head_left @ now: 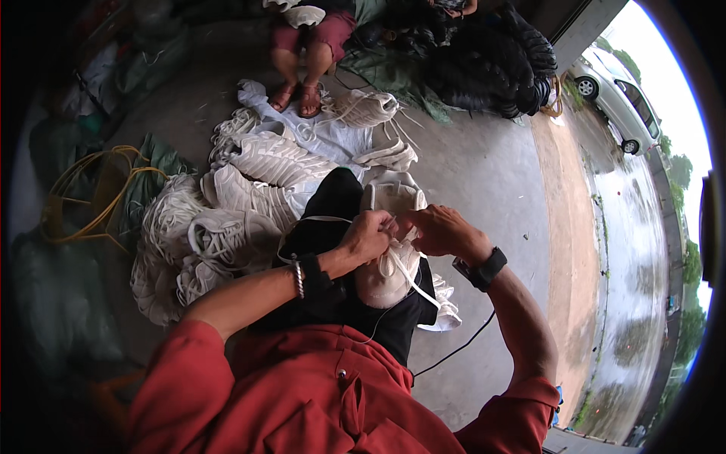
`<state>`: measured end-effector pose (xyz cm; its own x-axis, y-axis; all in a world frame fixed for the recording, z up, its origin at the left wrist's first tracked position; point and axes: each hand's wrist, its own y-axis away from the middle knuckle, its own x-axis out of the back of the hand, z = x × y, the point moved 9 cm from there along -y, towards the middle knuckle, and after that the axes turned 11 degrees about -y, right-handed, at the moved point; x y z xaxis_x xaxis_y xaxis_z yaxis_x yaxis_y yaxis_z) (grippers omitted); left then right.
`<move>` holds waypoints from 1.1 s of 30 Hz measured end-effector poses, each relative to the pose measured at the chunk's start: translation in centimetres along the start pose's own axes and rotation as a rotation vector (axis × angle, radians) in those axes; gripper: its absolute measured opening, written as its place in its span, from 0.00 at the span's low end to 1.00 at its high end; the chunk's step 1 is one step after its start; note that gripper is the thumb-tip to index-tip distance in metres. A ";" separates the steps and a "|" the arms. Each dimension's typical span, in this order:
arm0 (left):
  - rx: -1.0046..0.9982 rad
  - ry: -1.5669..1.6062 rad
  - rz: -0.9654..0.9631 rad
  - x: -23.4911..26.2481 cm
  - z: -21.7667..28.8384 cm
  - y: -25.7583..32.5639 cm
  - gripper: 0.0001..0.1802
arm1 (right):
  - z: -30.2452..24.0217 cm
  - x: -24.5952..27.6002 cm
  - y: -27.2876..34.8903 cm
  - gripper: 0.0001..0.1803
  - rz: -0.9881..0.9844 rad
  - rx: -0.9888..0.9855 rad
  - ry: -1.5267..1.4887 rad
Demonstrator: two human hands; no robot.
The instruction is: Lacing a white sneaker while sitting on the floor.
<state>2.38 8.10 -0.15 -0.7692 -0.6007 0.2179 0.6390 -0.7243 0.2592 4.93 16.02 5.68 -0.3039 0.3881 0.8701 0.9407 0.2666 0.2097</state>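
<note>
A cream sneaker (383, 284) lies on my lap over black cloth, its toe toward me and its heel away. My left hand (368, 236) pinches a white shoelace (325, 219) above the eyelets; part of the lace trails left over the black cloth. My right hand (448, 231) is closed at the opposite side of the shoe's opening, its fingertips meeting near the tongue. What lies between those fingertips is too small to tell. More lace loops over the front of the shoe and hangs to the right.
Several pale sneakers (276, 159) are heaped on a white sheet ahead and to the left. Another person's sandalled feet (308, 100) rest beyond them. Black bundles (495, 68) lie at the back, yellow strapping (113, 189) at the left. Outside on the right stands a silver car (616, 94).
</note>
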 end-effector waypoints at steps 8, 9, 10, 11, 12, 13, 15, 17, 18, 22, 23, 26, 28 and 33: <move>-0.046 -0.134 -0.261 -2.9 -0.2 -3.9 0.03 | -0.1 -0.4 1.1 0.14 0.088 0.068 -0.011; 0.021 -0.138 -0.351 -3.2 -0.5 -3.8 0.02 | 0.0 -0.4 1.3 0.15 0.129 0.076 -0.009; 0.021 -0.137 -0.355 -3.1 -0.1 -3.9 0.02 | 0.2 -0.6 1.5 0.15 0.128 0.072 -0.010; 0.035 -0.164 -0.392 -3.1 0.0 -3.7 0.02 | -0.1 -0.3 1.6 0.14 0.175 0.124 -0.037; 0.049 -0.192 -0.428 -3.3 -0.1 -3.6 0.01 | -0.5 0.1 1.8 0.12 0.221 0.177 -0.064; 0.050 -0.192 -0.429 -3.3 -0.2 -3.6 0.01 | -0.5 0.1 1.8 0.12 0.221 0.176 -0.065; -0.017 -0.255 -0.419 -3.4 -0.5 -4.0 0.04 | -0.5 0.1 1.7 0.14 0.184 0.120 -0.043; -0.286 -0.451 -0.108 -1.4 0.4 -3.9 0.04 | -0.6 0.2 1.7 0.11 0.205 0.115 -0.059; -0.560 -0.636 0.195 0.5 3.6 -2.1 0.04 | -0.3 0.2 2.0 0.09 0.233 0.093 -0.075; -0.333 -0.308 0.451 15.5 -2.2 -1.3 0.06 | 1.1 -0.2 1.6 0.07 0.224 0.067 -0.135; -0.157 -0.314 0.403 19.6 -4.6 -0.1 0.04 | 1.0 0.1 1.5 0.06 0.249 0.063 -0.174; 0.322 -0.083 0.409 24.3 -9.6 5.9 0.02 | 0.2 0.4 -0.4 0.04 0.262 0.015 -0.201; 0.291 0.226 0.316 22.2 -8.9 6.5 0.02 | -3.8 2.8 -0.3 0.05 0.532 0.332 -0.333; 0.157 0.770 0.110 18.6 -3.5 6.2 0.03 | -8.2 -0.4 -1.2 0.06 0.629 0.457 -0.345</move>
<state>-7.93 -8.78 2.18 -0.4504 -0.7728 -0.4470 0.6601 -0.6254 0.4161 5.20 8.27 8.73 0.1561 0.8107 0.5643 0.8191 0.2130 -0.5326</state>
